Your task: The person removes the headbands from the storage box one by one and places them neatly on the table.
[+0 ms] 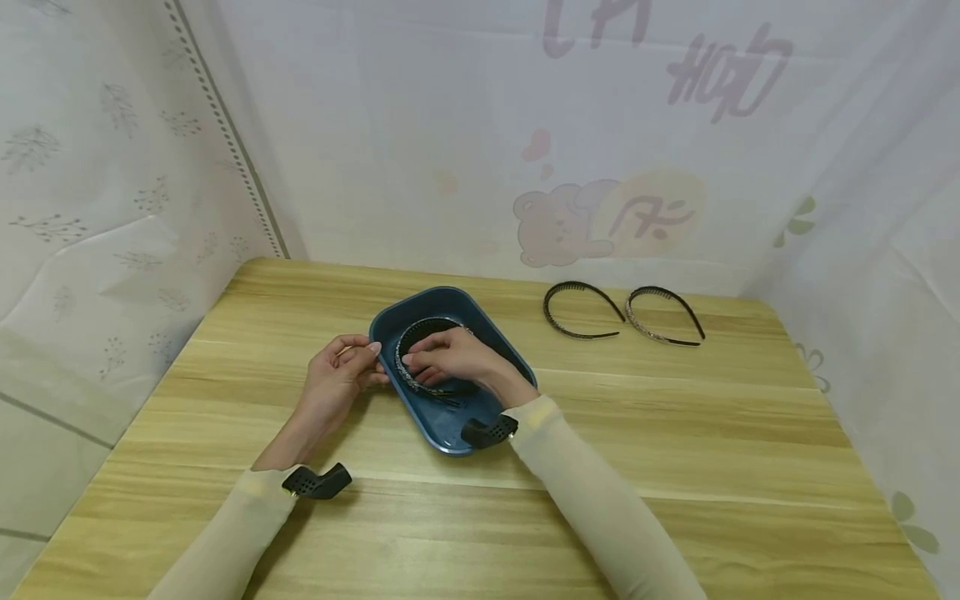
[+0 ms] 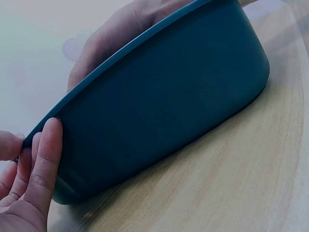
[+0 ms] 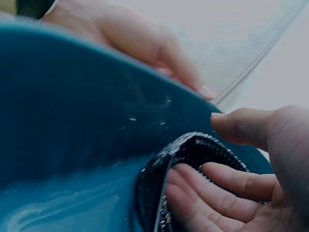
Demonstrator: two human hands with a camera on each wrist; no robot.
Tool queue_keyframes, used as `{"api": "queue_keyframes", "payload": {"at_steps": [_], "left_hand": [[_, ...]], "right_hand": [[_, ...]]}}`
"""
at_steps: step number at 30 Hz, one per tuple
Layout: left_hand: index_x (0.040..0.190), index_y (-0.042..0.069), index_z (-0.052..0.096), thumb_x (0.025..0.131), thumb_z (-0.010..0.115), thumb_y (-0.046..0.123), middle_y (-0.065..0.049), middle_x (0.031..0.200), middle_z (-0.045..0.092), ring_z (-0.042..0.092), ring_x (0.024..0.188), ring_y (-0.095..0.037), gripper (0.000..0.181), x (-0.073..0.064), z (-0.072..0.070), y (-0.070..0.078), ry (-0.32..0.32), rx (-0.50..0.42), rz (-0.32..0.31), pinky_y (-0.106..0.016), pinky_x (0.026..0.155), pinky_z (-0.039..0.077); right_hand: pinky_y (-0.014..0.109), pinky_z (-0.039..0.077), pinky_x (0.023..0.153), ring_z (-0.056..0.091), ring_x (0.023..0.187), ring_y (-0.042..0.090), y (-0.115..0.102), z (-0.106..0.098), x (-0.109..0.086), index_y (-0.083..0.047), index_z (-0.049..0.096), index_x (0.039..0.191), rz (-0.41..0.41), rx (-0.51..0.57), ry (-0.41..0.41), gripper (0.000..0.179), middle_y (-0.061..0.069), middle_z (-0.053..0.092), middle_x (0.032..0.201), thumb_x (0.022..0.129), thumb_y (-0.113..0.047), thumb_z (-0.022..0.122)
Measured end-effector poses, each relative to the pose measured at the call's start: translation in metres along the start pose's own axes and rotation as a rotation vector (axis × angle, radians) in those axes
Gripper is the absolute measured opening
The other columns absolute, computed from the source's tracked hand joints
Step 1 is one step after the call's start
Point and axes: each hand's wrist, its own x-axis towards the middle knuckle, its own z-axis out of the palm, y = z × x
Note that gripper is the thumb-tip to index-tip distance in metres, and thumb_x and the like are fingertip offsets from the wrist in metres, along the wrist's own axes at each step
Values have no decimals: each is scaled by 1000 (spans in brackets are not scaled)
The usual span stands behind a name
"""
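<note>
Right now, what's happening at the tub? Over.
Left hand pinching blue tub. Right hand in tub, within curve of headbands. Two more headbands outside; no obstruction seen.

deep blue rounded-rectangular tray (image 1: 442,429), upright, left hand (image 1: 336,375) pinching left rim | glittery black toothed headband (image 1: 405,377), inside, far-left, right hand's (image 1: 456,357) fingers within loop

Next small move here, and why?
I'd probably ease the right hand out of the tub, leaving the headbands inside: its thumb stands apart from its fingers, which show no clear grip. The left hand pinches the tub's rim, which should steady it.
</note>
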Motion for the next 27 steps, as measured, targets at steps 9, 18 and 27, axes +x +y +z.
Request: {"api": "queue_keyframes", "payload": {"at_steps": [9,18,27], "left_hand": [[110,6,51,101,66,11,0,79,71,71,68,-14,18,-1,-1,1,5,3,-6,-27,69,66],[109,6,51,101,65,10,1,78,70,71,68,-14,17,-2,-2,1,8,7,-5,-27,69,66],[109,6,51,101,65,10,1,78,70,71,68,-14,17,-2,-1,1,8,6,-4,-27,69,66]], "right_hand": [[32,67,75,76,83,18,6,6,2,-9,73,115,-71,-74,36,30,7,79,95,93,-29,78],[28,64,70,74,77,15,9,8,3,-9,75,112,-119,-189,51,30,3,79,91,88,-24,84],[27,64,67,74,75,16,7,7,1,-9,75,110,-148,-200,51,19,3,80,93,92,-17,77]]}}
